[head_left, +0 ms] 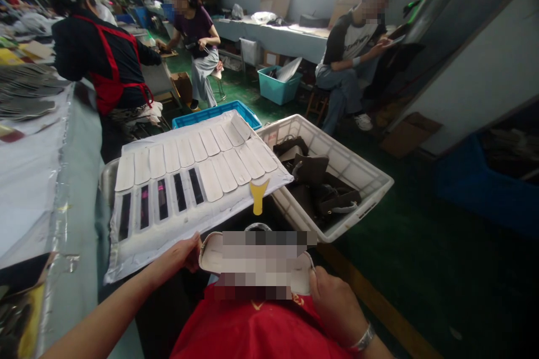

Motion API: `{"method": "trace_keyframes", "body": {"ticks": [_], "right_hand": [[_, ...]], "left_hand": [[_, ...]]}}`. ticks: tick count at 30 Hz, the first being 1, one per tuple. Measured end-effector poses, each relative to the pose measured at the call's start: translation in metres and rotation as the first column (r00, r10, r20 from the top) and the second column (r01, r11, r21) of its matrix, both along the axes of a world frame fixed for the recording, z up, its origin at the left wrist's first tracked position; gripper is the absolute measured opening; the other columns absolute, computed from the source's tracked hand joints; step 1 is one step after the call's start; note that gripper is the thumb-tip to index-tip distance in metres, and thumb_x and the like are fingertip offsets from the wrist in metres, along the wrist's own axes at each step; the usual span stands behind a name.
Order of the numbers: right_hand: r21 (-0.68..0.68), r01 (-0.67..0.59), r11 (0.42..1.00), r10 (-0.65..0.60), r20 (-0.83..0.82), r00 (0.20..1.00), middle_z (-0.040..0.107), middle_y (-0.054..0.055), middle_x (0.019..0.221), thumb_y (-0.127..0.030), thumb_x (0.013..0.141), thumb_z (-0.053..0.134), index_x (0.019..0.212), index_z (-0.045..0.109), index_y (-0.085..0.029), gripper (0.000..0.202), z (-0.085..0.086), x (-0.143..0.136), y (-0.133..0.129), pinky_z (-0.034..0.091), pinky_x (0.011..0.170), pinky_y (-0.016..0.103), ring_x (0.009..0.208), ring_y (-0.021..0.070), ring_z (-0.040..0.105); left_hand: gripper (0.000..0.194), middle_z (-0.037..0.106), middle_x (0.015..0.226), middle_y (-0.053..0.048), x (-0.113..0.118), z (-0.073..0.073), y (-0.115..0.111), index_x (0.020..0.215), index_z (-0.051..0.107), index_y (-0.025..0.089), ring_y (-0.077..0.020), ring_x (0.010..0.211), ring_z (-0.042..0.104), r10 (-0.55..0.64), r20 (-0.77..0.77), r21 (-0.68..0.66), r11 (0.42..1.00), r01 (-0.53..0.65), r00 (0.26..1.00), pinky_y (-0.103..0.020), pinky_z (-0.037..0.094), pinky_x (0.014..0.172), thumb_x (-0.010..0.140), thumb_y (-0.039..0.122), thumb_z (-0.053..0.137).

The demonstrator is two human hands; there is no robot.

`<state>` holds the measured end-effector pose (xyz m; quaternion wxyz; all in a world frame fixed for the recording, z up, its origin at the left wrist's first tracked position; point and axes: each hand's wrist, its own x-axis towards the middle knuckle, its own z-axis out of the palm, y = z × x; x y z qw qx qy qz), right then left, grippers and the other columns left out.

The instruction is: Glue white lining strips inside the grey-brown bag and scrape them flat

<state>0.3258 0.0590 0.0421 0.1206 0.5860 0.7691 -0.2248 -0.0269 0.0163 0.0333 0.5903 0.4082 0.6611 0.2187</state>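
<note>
Holding a pale flat piece (pixel 256 261) at 6 o'clock in the view, both hands pinch its ends: left hand (pixel 185 255) closed on the edge at its 9 o'clock, right hand (pixel 337 305) closed on the edge at its 3 o'clock. Middle of piece blurred; detail not readable. It sits above a red apron (pixel 252 331). At 12 o'clock of the piece, a white sheet (pixel 126 252) carries rows of pale strips (pixel 223 171), some slots dark. A yellow tool (pixel 258 196) rests at the sheet's near edge. At 2 o'clock, a white crate (pixel 370 176) holds dark bags (pixel 311 168). Further off, three other people, one standing and two seated.
</note>
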Motion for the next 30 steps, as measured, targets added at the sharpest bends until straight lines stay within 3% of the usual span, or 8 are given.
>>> {"method": "trace_keyframes", "body": {"ticks": [3,7,9,17,24,28,30], "right_hand": [[0.016,0.007,1.0,-0.007,-0.013,1.0,0.065,0.011,0.072,-0.02,0.095,0.024,0.084,0.056,-0.013,0.035,-0.003,0.002,-0.001,0.045,0.056,0.033,0.067,0.0237,0.065],[0.031,0.0,1.0,0.0,-0.019,1.0,0.065,0.01,0.071,-0.021,0.095,0.024,0.084,0.056,-0.013,0.034,-0.006,0.003,-0.002,0.046,0.056,0.032,0.065,0.0231,0.065],[0.044,-0.019,0.999,0.019,-0.002,1.0,0.065,0.01,0.07,-0.02,0.095,0.024,0.084,0.056,-0.013,0.035,-0.005,0.002,-0.002,0.046,0.054,0.032,0.064,0.0227,0.065],[0.117,-0.127,0.985,0.123,0.036,0.992,0.062,0.01,0.067,-0.016,0.094,0.026,0.084,0.057,-0.011,0.033,-0.006,0.002,-0.005,0.042,0.047,0.026,0.061,0.0214,0.065],[0.082,-0.112,0.99,0.108,0.05,0.993,0.062,0.011,0.068,-0.017,0.094,0.025,0.085,0.058,-0.011,0.035,-0.007,0.003,-0.003,0.043,0.048,0.028,0.062,0.0232,0.065],[0.079,-0.092,0.993,0.092,0.013,0.996,0.062,0.011,0.068,-0.018,0.094,0.024,0.082,0.058,-0.012,0.037,-0.009,0.005,0.001,0.043,0.05,0.028,0.061,0.0224,0.065],[0.074,-0.096,0.993,0.096,0.009,0.995,0.062,0.011,0.068,-0.018,0.094,0.024,0.081,0.058,-0.012,0.037,-0.009,0.005,0.003,0.043,0.05,0.028,0.061,0.0222,0.064]], "left_hand": [[0.05,0.054,0.06,0.0,0.004,-0.002,-0.003,0.067,0.048,0.019,-0.017,0.059,0.052,-0.052,-0.149,0.067,0.996,0.063,0.987,-0.029,0.041,0.058,0.082,0.064,0.031],[0.033,0.048,0.056,0.003,0.014,0.0,-0.002,0.061,0.044,0.021,-0.0165,0.057,0.046,-0.062,-0.529,0.168,0.97,0.177,0.846,-0.027,0.031,0.056,0.082,0.046,0.04],[0.03,0.048,0.058,0.002,0.016,0.002,0.0,0.059,0.044,0.021,-0.017,0.06,0.047,-0.059,-0.589,0.187,0.96,0.207,0.806,-0.028,0.03,0.058,0.082,0.039,0.039],[0.034,0.046,0.053,0.003,0.015,0.001,0.004,0.062,0.044,0.021,-0.0163,0.054,0.051,-0.106,-0.489,0.12,0.975,0.187,0.866,-0.026,0.035,0.052,0.083,0.045,0.032],[0.027,0.051,0.064,-0.001,0.02,0.009,0.007,0.061,0.049,0.021,-0.0199,0.067,0.048,-0.068,-0.585,0.184,0.959,0.213,0.808,-0.03,0.033,0.066,0.08,0.04,0.041],[0.033,0.047,0.059,0.001,0.014,0.007,0.005,0.061,0.047,0.021,-0.0171,0.06,0.047,-0.127,-0.51,0.149,0.961,0.233,0.851,-0.027,0.036,0.059,0.082,0.046,0.039],[0.038,0.048,0.061,0.002,0.009,0.006,0.003,0.066,0.048,0.02,-0.0162,0.06,0.049,-0.142,-0.384,0.141,0.968,0.209,0.913,-0.027,0.04,0.057,0.084,0.052,0.036]]}}
